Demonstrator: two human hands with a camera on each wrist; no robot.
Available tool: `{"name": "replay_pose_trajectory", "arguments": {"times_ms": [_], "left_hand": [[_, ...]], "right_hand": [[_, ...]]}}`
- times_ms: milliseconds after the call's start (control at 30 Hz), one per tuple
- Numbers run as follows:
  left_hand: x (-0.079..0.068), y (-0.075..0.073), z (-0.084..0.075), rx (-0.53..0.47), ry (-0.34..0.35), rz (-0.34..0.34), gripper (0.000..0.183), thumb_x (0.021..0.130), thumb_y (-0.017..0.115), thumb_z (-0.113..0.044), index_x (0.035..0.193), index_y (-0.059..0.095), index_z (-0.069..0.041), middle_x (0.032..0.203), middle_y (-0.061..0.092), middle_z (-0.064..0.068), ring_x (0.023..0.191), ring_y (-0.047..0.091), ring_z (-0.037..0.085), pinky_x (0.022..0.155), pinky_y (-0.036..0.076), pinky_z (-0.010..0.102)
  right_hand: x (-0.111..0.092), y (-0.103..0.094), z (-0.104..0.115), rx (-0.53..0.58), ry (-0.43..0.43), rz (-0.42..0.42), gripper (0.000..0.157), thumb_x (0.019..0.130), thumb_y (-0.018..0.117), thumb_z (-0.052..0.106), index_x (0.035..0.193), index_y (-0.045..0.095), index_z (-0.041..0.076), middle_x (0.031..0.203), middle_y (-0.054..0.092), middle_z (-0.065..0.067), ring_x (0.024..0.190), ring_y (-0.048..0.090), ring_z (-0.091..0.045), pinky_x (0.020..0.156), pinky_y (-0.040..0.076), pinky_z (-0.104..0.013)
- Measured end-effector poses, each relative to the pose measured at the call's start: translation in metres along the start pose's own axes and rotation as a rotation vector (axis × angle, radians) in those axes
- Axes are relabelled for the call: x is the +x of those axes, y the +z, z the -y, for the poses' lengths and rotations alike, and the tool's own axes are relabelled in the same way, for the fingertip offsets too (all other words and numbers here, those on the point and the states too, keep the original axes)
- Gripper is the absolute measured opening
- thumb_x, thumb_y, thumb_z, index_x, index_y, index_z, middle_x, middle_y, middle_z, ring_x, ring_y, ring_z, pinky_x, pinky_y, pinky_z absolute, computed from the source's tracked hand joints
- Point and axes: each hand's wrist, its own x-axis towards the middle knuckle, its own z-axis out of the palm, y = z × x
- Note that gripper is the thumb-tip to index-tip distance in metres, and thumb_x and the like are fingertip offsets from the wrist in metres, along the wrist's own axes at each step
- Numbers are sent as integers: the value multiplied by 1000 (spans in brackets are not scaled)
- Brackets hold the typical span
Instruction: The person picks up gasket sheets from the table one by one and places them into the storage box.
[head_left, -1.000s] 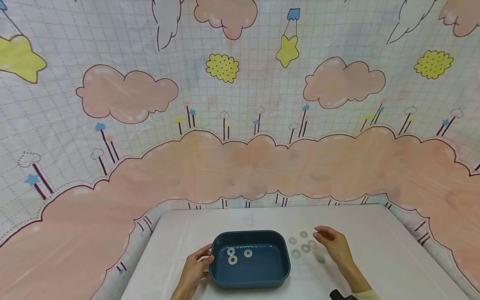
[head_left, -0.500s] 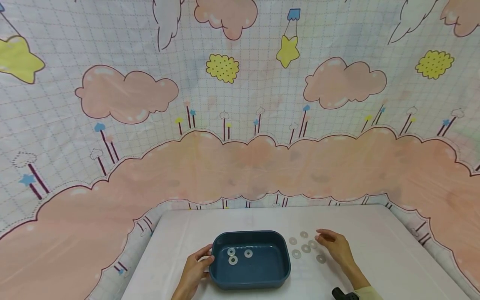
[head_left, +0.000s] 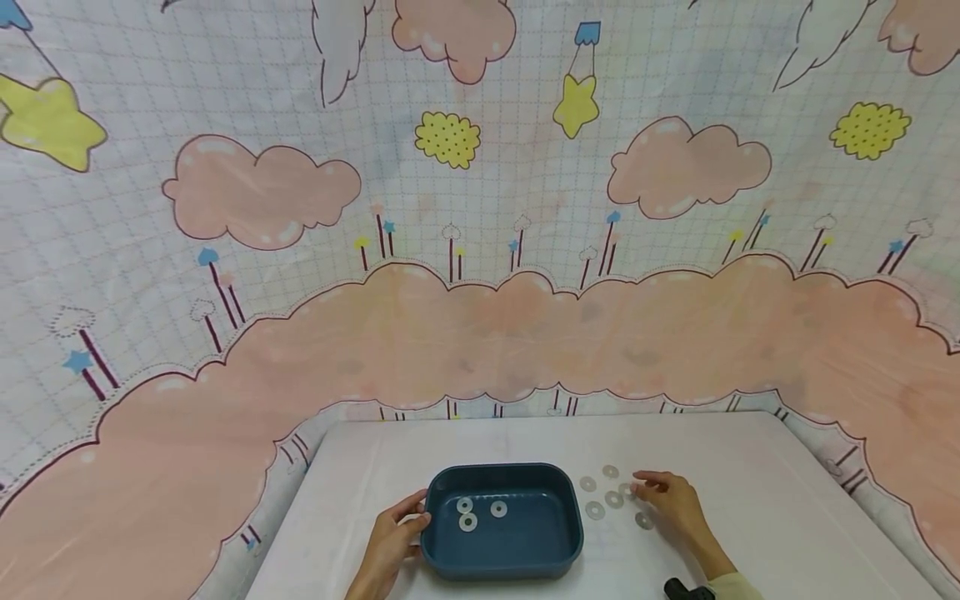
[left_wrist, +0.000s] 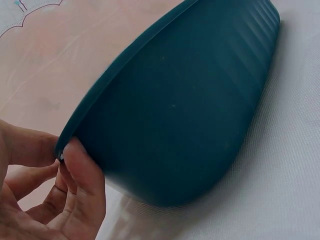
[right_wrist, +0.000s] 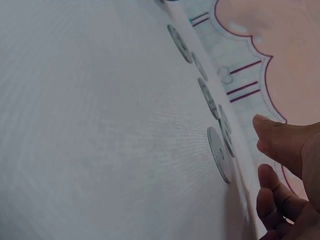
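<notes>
A dark blue rectangular tray [head_left: 517, 542] stands on the white table, with three flat metal washers [head_left: 498, 509] in its left half. My left hand [head_left: 386, 533] holds the tray's left end; in the left wrist view the thumb [left_wrist: 86, 172] lies outside the wall and the rim is pinched against the fingers. To the tray's right, several more washers [head_left: 595, 510] lie loose and flat. Over the right side of this group is my right hand [head_left: 675, 500], fingertips overlapping one washer [head_left: 626, 490]. In the right wrist view its thumb and fingers are apart, with nothing between them.
The white table [head_left: 360, 450] reaches back to a hanging cloth [head_left: 480, 333] printed with clouds and stars. A black strap-like device [head_left: 686, 590] sits at my right wrist, by a pale yellow sleeve [head_left: 733, 586].
My right hand has come slightly lower and nearer over the loose washers. The nearest washer, blurred a second ago, now shows sharply. My left hand and the tray have stayed in place.
</notes>
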Motion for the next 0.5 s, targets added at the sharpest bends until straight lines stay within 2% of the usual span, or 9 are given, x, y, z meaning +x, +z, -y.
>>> {"name": "replay_pose_trajectory", "arguments": {"times_ms": [300, 500], "left_hand": [[-2, -2, 1, -9, 18, 16, 52, 92, 61, -6, 141, 49, 2, 112, 50, 9, 88, 54, 19, 59, 49, 32], [-1, -2, 1, -1, 19, 18, 52, 91, 61, -6, 141, 50, 2, 112, 51, 10, 89, 55, 19, 60, 49, 32]], "right_hand": [[3, 9, -11, -25, 53, 34, 39, 83, 76, 30, 114, 73, 7, 97, 64, -9, 85, 52, -21, 71, 37, -29], [2, 9, -10, -37, 67, 37, 40, 82, 77, 30, 114, 72, 7, 105, 65, -14, 91, 54, -25, 76, 41, -37]]}}
